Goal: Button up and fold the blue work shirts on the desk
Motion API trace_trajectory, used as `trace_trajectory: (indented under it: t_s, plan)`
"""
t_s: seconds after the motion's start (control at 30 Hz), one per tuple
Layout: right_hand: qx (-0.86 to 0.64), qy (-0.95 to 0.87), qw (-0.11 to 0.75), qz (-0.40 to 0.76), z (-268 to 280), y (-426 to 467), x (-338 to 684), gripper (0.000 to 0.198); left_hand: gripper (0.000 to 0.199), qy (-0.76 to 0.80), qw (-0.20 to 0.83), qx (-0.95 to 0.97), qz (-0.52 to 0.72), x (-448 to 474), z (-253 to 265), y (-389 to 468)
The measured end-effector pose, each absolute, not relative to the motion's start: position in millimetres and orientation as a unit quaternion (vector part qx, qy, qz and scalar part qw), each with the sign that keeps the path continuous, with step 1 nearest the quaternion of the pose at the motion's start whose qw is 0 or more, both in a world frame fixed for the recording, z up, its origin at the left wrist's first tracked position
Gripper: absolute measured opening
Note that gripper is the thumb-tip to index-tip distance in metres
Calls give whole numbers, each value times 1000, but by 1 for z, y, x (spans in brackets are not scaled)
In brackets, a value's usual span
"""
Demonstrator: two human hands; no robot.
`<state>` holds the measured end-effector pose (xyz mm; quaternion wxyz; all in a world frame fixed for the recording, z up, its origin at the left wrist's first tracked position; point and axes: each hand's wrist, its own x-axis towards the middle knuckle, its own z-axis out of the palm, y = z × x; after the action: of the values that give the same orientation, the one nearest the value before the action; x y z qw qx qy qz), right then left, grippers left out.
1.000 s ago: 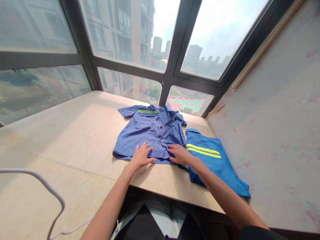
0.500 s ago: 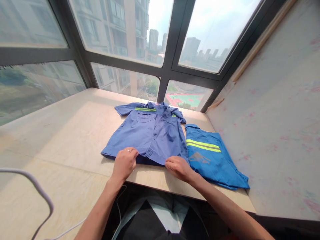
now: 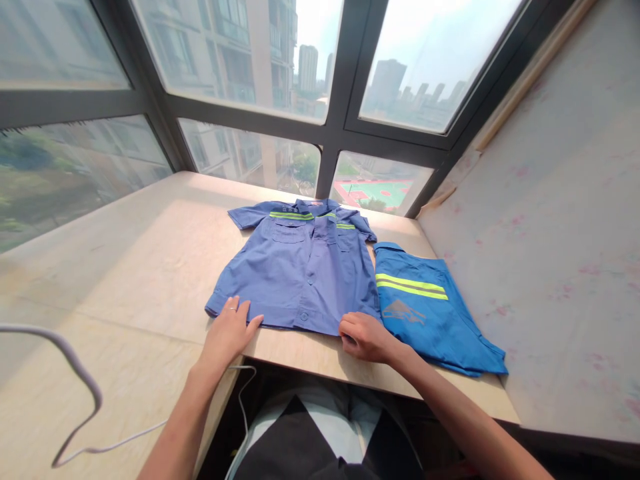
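Note:
A blue-purple short-sleeved work shirt (image 3: 295, 267) lies spread flat, front up, its collar toward the window and its hem toward me. Yellow-green reflective bands cross its chest, and a button shows at the hem. My left hand (image 3: 231, 330), a ring on one finger, rests open with fingers spread on the hem's left corner. At the right part of the hem, my right hand (image 3: 365, 337) is closed, its fingers curled on the shirt's edge. Right of the shirt lies a folded brighter-blue garment (image 3: 425, 313) with a yellow-green and grey stripe and a grey print.
The pale wooden tabletop (image 3: 125, 267) extends to the left. A white cable (image 3: 75, 363) loops over its left side and hangs by the front edge. Dark-framed windows (image 3: 333, 133) stand behind, and a flower-patterned wall (image 3: 550, 267) bounds the right.
My left hand has let go of the hem, moved left and spread on the cloth. My right hand shifted slightly right. The shirt's front and hem now lie flatter.

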<state>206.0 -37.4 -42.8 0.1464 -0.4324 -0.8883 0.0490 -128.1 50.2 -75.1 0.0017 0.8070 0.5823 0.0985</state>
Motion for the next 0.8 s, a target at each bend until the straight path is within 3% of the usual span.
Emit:
trace_trajectory:
  t_s: [0.27, 0.53, 0.7, 0.8]
  plan:
    - [-396, -895, 90, 185, -48, -53, 195, 11, 61, 711, 19, 702, -38, -140, -22, 38]
    - [-408, -853, -28, 323, -22, -53, 190, 5, 69, 727, 180, 653, -117, -166, -6, 43]
    - [-384, -831, -78, 396, -12, -42, 185, 9, 60, 689, 43, 723, -39, -161, -8, 39]
    - [-392, -829, -31, 398, -5, -27, 183, 16, 59, 647, 14, 761, 44, -136, -13, 35]
